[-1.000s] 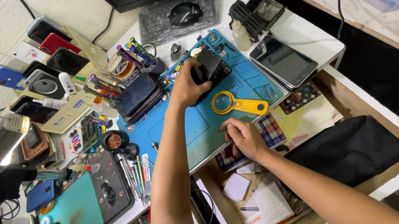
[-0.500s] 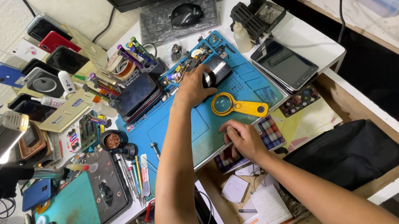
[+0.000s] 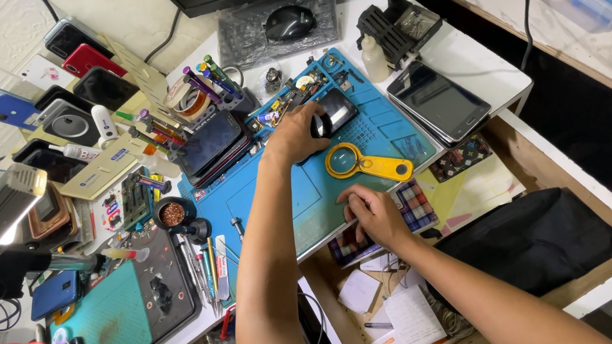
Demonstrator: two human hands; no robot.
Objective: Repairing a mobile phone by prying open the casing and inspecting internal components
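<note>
My left hand (image 3: pixel 294 135) reaches across the blue work mat (image 3: pixel 277 193) and grips a small black phone (image 3: pixel 335 110) lying at the mat's far side. My right hand (image 3: pixel 372 215) rests at the mat's near edge, over the open drawer, fingers curled on the edge beside a checkered cloth (image 3: pixel 414 208); whether it holds anything small is hidden. A yellow magnifying glass (image 3: pixel 364 164) lies on the mat between both hands.
A stack of phones (image 3: pixel 438 100) sits right of the mat and a soldering iron in its stand (image 3: pixel 410 4) behind. Tools, tweezers (image 3: pixel 210 265) and more phones (image 3: pixel 213 144) crowd the left. A black pouch (image 3: pixel 534 242) and papers (image 3: pixel 411 319) fill the drawer.
My left hand has shifted slightly on the black phone, lowering it toward the mat. My right hand stays at the mat's near edge.
</note>
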